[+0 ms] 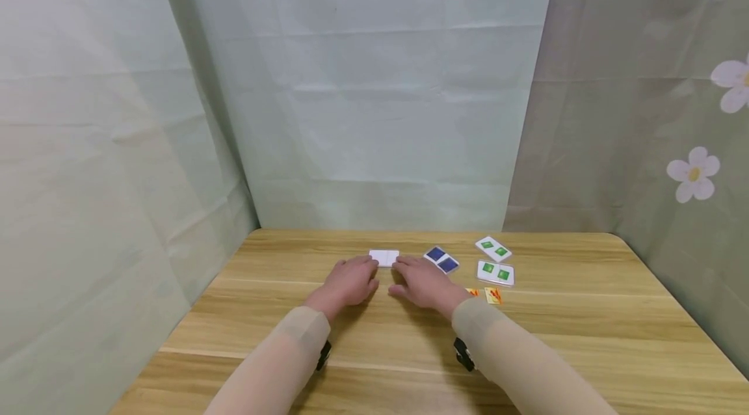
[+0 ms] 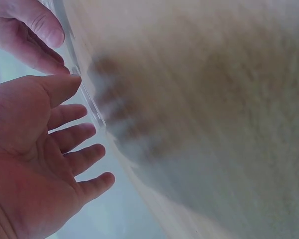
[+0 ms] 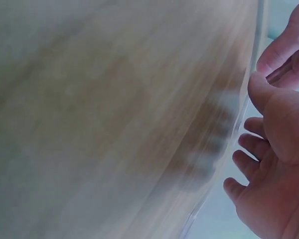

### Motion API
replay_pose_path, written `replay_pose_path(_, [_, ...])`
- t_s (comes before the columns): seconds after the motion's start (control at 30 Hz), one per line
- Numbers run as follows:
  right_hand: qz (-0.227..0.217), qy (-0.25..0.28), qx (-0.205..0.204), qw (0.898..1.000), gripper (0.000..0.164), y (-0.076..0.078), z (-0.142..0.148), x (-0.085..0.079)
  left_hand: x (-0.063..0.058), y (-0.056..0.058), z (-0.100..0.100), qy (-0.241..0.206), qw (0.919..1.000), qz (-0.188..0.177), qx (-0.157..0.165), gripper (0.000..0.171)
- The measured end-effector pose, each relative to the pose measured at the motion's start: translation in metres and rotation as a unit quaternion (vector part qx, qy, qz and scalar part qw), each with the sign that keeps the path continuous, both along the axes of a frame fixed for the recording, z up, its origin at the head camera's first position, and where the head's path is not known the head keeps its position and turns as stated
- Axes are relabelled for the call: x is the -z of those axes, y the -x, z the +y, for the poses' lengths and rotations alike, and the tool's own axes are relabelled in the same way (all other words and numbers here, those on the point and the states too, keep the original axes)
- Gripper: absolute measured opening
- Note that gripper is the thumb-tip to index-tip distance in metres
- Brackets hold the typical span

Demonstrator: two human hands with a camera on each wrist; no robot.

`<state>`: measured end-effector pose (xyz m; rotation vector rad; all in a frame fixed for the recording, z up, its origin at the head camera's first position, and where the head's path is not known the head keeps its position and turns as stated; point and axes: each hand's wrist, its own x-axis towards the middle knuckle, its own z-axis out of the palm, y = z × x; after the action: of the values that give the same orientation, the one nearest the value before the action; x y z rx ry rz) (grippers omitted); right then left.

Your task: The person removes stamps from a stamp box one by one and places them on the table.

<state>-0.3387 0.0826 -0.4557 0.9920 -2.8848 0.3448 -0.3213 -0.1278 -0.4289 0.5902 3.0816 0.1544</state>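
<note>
A white card point(image 1: 383, 255) lies flat near the far side of the wooden table. At its left end is my left hand point(image 1: 350, 280), palm down, and at its right end my right hand point(image 1: 422, 281). The fingertips of both hands reach the card's near corners; whether they press on it I cannot tell. In the left wrist view, the left hand point(image 2: 40, 149) has its fingers spread and slightly bent. The right hand point(image 3: 284, 149) looks much the same in the right wrist view. A thin clear edge point(image 2: 92, 107) shows beside the left fingertips.
Just beyond the right hand lies a card with two dark blue squares point(image 1: 435, 254). Farther right are two cards with green squares, one upper point(image 1: 493, 249) and one lower point(image 1: 495, 273). An orange-patterned card point(image 1: 493, 296) is partly hidden by the right wrist. Cloth point(image 1: 374, 109) hangs behind the table.
</note>
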Motion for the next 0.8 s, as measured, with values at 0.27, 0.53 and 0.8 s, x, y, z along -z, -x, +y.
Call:
replay_pose_path(0.27, [-0.015,-0.014,0.046,0.999,0.063,-0.021,0.005,-0.020,0.000,0.001,0.000,-0.005,1.0000,0.008,0.002,0.049])
replay_pose_path(0.53, [-0.011,-0.021,0.080,0.997,0.062,-0.034,0.027,-0.024,-0.001,0.002,0.013,-0.031,0.9989,0.017,0.032,0.048])
replay_pose_path(0.8, [-0.003,0.004,0.102,0.995,0.063,-0.040,0.054,-0.021,0.000,0.005,0.033,-0.039,0.9964,0.030,0.069,0.047])
